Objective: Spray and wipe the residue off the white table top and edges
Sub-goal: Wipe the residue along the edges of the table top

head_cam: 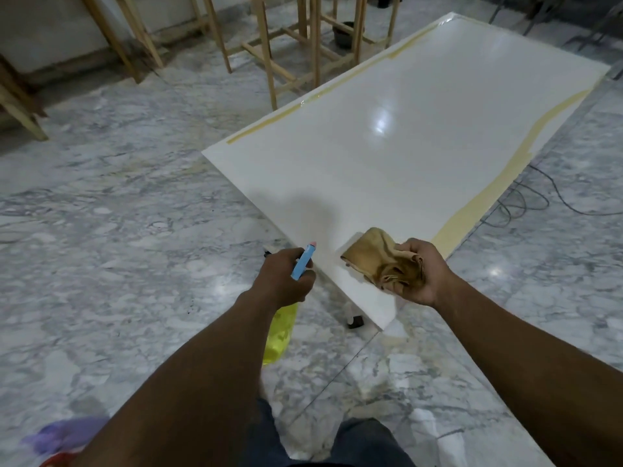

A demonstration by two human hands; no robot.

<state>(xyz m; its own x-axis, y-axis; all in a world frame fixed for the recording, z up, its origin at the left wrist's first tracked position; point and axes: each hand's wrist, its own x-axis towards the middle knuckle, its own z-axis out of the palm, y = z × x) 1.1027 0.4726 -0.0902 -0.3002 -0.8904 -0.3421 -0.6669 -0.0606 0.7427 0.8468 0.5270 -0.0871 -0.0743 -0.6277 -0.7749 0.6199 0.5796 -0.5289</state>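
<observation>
A low white table top [397, 153] stretches away from me over the marble floor. Yellowish residue strips run along its left edge [320, 96] and its right edge [499, 183]. My left hand [286, 278] grips a spray bottle with a blue head [303, 261] and a yellow body [279, 335], its nozzle over the table's near corner. My right hand [421, 271] holds a crumpled tan cloth [374, 257] that rests on the near corner of the top.
Wooden frames [293, 45] stand on the floor beyond the table's left side. Black cables [529, 200] lie on the floor to the right. A purple and red object [64, 439] sits at the bottom left. A dark table foot [355, 321] shows under the near corner.
</observation>
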